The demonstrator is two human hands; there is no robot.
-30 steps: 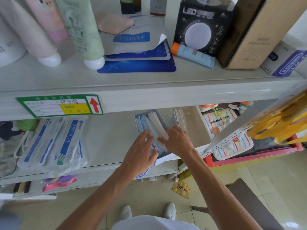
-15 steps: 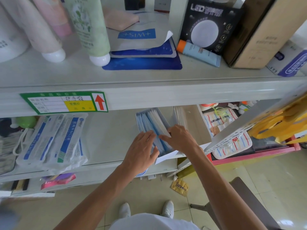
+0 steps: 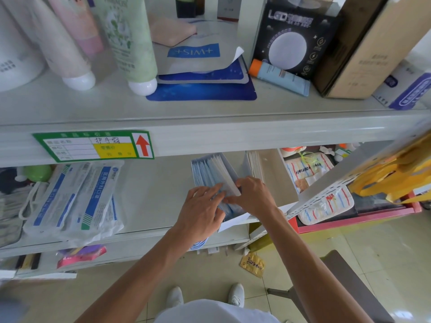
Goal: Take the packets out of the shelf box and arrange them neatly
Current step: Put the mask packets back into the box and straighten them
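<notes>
A row of thin blue-and-white packets (image 3: 210, 170) stands on edge in a white shelf box (image 3: 233, 221) on the middle shelf (image 3: 151, 194). My left hand (image 3: 200, 213) lies flat against the near left side of the packets, fingers spread over them. My right hand (image 3: 254, 197) pinches the near ends of the rightmost packets between thumb and fingers. The lower parts of the packets are hidden behind both hands.
Bagged face masks (image 3: 77, 201) lie at the left of the same shelf. A white divider panel (image 3: 254, 164) stands just right of the box. The upper shelf carries tubes (image 3: 130, 43), flat sachets (image 3: 198, 54) and boxes (image 3: 296, 40). A perforated white rack (image 3: 326, 194) and pink tray (image 3: 356, 217) sit right.
Both hands have shifted slightly forward onto the packets; my right hand has closed its fingertips on the near packet ends, and my left fingers have slid up against the stack.
</notes>
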